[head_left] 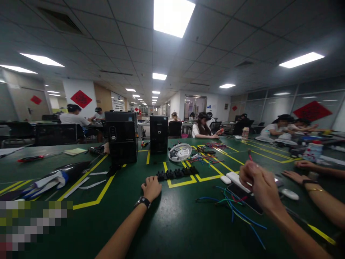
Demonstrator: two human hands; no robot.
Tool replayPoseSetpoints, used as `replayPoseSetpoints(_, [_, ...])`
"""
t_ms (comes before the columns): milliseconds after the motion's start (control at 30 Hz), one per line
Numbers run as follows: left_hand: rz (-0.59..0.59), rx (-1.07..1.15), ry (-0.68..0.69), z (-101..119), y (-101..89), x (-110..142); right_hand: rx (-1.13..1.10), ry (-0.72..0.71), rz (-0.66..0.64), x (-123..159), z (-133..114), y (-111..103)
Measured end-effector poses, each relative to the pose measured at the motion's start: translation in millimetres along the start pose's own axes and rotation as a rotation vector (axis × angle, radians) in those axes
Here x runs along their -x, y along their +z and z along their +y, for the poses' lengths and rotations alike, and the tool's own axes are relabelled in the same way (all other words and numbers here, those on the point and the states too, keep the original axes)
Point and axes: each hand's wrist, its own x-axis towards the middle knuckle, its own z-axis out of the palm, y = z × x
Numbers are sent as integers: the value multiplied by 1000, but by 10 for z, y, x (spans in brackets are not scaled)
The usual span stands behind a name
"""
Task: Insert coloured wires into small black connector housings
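My left hand (151,187) rests on the table with its fingers closed on the left end of a black terminal strip (178,173), a row of small black blocks. Raised over the table to the right, my right hand (257,180) is closed in a pinch. From its fingertips sticks up a thin red piece (250,156) with a dark tip, which looks like a wire end. Loose blue wires (232,207), with a few red and green ones, lie between my hands. Beneath the right hand is a dark phone (244,198), partly covered by wires.
A white basket (180,152) with parts stands behind the strip, beside more wires (206,158). Two black cases (121,138) rise at the back. Gloves (48,183) lie left. At right are a co-worker's arms (320,194) and a white mouse (290,194). Another person (203,127) sits opposite.
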Motion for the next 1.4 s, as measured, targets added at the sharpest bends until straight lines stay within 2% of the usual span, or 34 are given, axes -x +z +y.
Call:
replayPoseSetpoints(133, [-25, 28, 53, 337, 117, -66, 143, 65, -155, 449, -53, -101])
replayPoseSetpoints(233, [-30, 58, 87, 554, 172, -88, 114, 140, -237, 620, -99, -137])
replayPoseSetpoints(333, [-22, 87, 130, 697, 183, -44, -80, 279, -294, 687, -147, -58])
replayPoseSetpoints(433, [-5, 116, 236, 741, 76, 68, -463, 408, -409, 724, -170, 198])
replayPoseSetpoints(500, [70, 143, 367, 709, -140, 153, -696, 460, -486, 747, -155, 492])
replayPoseSetpoints(567, [222, 170, 479, 635, -517, 221, -887, 525, -535, 763, -119, 891])
replayPoseSetpoints(667, [506, 194, 513, 500, -1330, 290, -1150, 724, -553, 768, -82, 1672])
replayPoseSetpoints(733, [658, 192, 515, 435, -1902, 345, -1230, 868, -545, 771, -119, 2275])
replayPoseSetpoints(800, [725, 143, 523, 413, -2364, 437, -1250, 931, -571, 787, -205, 2880])
replayPoseSetpoints(833, [728, 107, 529, 418, -2529, 499, -1230, 926, -599, 803, -251, 3158])
replayPoseSetpoints(900, [717, 34, 556, 454, -2710, 640, -997, 857, -684, 850, -302, 3606])
replayPoseSetpoints(967, [686, -7, 586, 500, -2712, 774, -628, 692, -761, 898, -242, 3838])
replayPoseSetpoints(1033, [646, 4, 602, 530, -2577, 860, -380, 539, -735, 918, -54, 3802])
replayPoseSetpoints(1067, [625, 27, 602, 535, -2470, 875, -291, 466, -706, 911, 78, 3682])
replayPoseSetpoints(1100, [603, 56, 603, 533, -2341, 866, -73, 280, -659, 890, 222, 3501])
replayPoseSetpoints(1133, [580, 90, 603, 526, -2191, 835, 156, 80, -670, 856, 369, 3267])
replayPoseSetpoints(1167, [549, 126, 610, 517, -2022, 783, 356, -54, -711, 810, 510, 2991])
replayPoseSetpoints(1233, [464, 202, 626, 502, -1634, 631, 639, -200, -729, 696, 751, 2361])
replayPoseSetpoints(1300, [350, 241, 600, 499, -1202, 442, 852, -249, -644, 578, 934, 1718])
replayPoseSetpoints(1400, [170, 180, 425, 522, -558, 152, 1087, -211, -510, 484, 1140, 918])
